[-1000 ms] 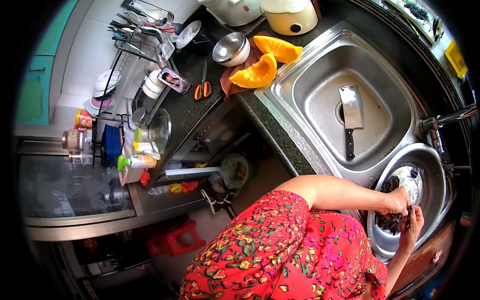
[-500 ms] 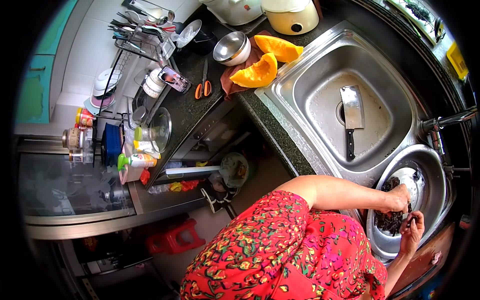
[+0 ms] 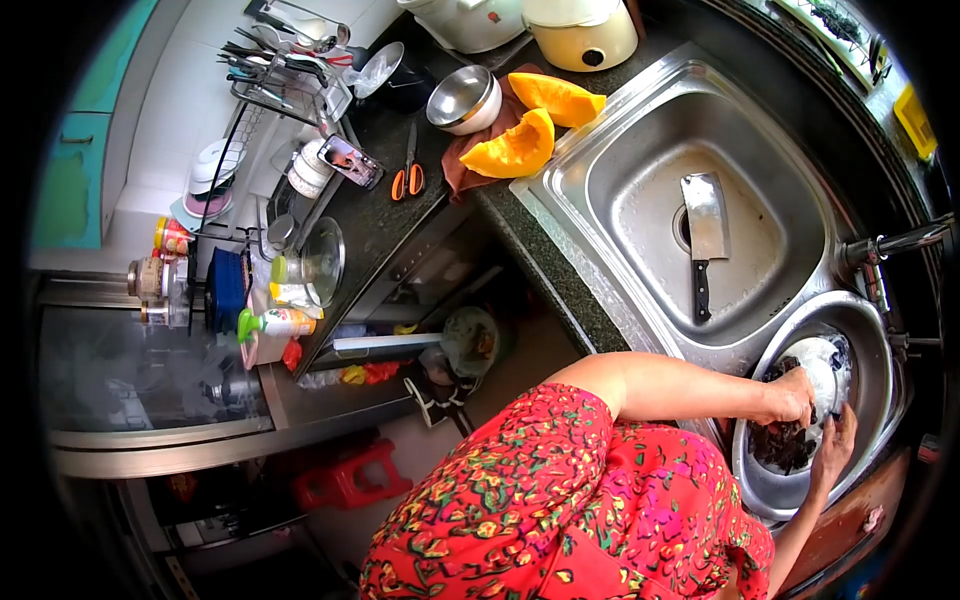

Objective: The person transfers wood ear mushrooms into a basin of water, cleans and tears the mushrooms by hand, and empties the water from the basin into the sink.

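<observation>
My left hand is closed on some dark, wet pieces at the near side of a metal basin, at the right of the view. Just below it my right hand is over the basin, its fingers stretched out and apart, near the whitish, wet inner surface. I cannot make out what the dark pieces are. A cleaver with a black handle lies in the steel sink beside the basin.
Two orange pumpkin pieces and a metal bowl stand left of the sink. Scissors and a phone are farther left. The faucet reaches in from the right edge. A cream cooker stands at the back.
My right hand has moved slightly right; its bent fingers have opened out. My left hand has shifted slightly left over the dark pieces, and more of the whitish surface shows.
</observation>
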`<state>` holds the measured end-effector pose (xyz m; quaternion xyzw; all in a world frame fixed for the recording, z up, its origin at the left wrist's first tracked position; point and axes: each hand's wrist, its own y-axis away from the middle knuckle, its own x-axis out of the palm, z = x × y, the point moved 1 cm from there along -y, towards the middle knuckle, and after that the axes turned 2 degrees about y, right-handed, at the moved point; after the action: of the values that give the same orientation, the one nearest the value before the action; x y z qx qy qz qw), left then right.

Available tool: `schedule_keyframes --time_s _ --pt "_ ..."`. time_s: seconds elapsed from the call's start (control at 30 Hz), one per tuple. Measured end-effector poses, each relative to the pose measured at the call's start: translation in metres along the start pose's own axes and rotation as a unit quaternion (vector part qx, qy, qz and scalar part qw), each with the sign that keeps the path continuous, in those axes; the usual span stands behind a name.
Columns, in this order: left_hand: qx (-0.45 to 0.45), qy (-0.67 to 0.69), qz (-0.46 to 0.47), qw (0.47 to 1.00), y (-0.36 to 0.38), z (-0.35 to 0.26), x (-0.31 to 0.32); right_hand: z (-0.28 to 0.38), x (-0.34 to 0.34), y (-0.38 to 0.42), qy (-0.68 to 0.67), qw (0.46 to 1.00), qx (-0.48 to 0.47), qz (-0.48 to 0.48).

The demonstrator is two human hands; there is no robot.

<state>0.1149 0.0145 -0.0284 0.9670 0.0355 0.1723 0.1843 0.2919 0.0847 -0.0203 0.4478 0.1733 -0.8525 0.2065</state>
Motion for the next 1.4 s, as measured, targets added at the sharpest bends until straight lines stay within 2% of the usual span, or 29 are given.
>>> schedule_keyframes --time_s 0.03,0.07,0.1,0.13,0.17,0.2,0.3,0.37,0.43,0.47,0.53,0.67,0.77,0.83,0.87,0.93,1.07,1.17,1.23,1.3,1.37,1.4 --pt "-0.067 0.027 -0.006 0.997 0.015 -0.025 -0.004 0.027 -0.005 0.002 0.002 1.0 0.002 0.001" --pt "-0.132 0.054 -0.011 0.99 0.023 -0.037 -0.005 0.053 -0.007 0.004 -0.194 0.973 0.097 0.073" --pt "-0.132 0.054 -0.011 0.99 0.022 -0.036 -0.004 0.065 -0.006 0.006 -0.381 0.895 0.184 0.142" --pt "-0.131 0.057 -0.006 0.99 0.02 -0.033 -0.003 0.057 0.001 0.013 -0.372 0.904 0.138 0.16" --pt "-0.13 0.059 -0.001 0.99 0.018 -0.027 -0.002 0.061 0.001 0.015 -0.371 0.903 0.147 0.161" --pt "-0.093 0.043 -0.001 0.995 0.012 -0.013 0.001 0.059 0.002 0.017 -0.373 0.903 0.149 0.156" --pt "-0.094 -0.003 -0.001 0.996 0.014 -0.012 -0.002 0.06 -0.001 0.018 -0.37 0.902 0.156 0.159" --pt "-0.086 0.02 -0.005 0.996 0.013 -0.009 -0.001 0.065 -0.003 0.018 -0.363 0.902 0.161 0.169" --pt "-0.055 0.015 -0.017 0.998 0.01 -0.009 0.0 0.075 -0.004 0.019 -0.441 0.869 0.16 0.159" --pt "-0.054 0.015 -0.017 0.998 0.012 -0.013 -0.001 0.08 -0.004 0.019 -0.441 0.869 0.159 0.159" --pt "-0.084 0.011 0.016 0.996 0.016 -0.024 -0.003 0.087 -0.004 0.019 -0.467 0.861 0.174 0.103" --pt "-0.052 0.0 0.034 0.998 0.009 -0.012 -0.001 0.068 -0.006 0.019 -0.479 0.841 0.199 0.153" --pt "-0.087 -0.003 0.017 0.996 0.012 -0.016 -0.003 0.069 -0.006 0.02 -0.443 0.855 0.214 0.162" --pt "-0.05 -0.016 0.016 0.998 0.015 -0.023 -0.005 0.072 -0.005 0.022 -0.497 0.819 0.244 0.149" --pt "-0.05 -0.015 0.015 0.998 0.013 -0.021 -0.005 0.074 -0.003 0.023 -0.497 0.819 0.244 0.15" --pt "0.019 0.018 -0.015 1.0 0.009 -0.018 -0.003 0.078 0.001 0.024 -0.516 0.824 0.212 0.102" --pt "-0.006 0.022 0.004 1.0 0.013 -0.025 -0.004 0.066 -0.001 0.025 -0.515 0.827 0.197 0.113" --pt "-0.018 0.012 0.014 1.0 0.012 -0.022 -0.003 0.06 -0.004 0.023 -0.54 0.8 0.232 0.122" --pt "0.05 -0.009 0.03 0.998 0.004 -0.011 0.0 0.043 0.001 0.02 -0.61 0.748 0.251 0.074" --pt "0.04 0.01 0.027 0.999 0.006 -0.013 -0.002 0.01 0.009 0.017 -0.588 0.763 0.264 0.039" --pt "0.028 0.03 0.024 0.999 0.01 -0.017 -0.006 -0.004 0.01 0.016 -0.473 0.813 0.339 0.022" --pt "0.011 0.034 0.018 0.999 0.012 -0.02 -0.01 -0.002 0.01 0.013 -0.37 0.871 0.32 0.049"
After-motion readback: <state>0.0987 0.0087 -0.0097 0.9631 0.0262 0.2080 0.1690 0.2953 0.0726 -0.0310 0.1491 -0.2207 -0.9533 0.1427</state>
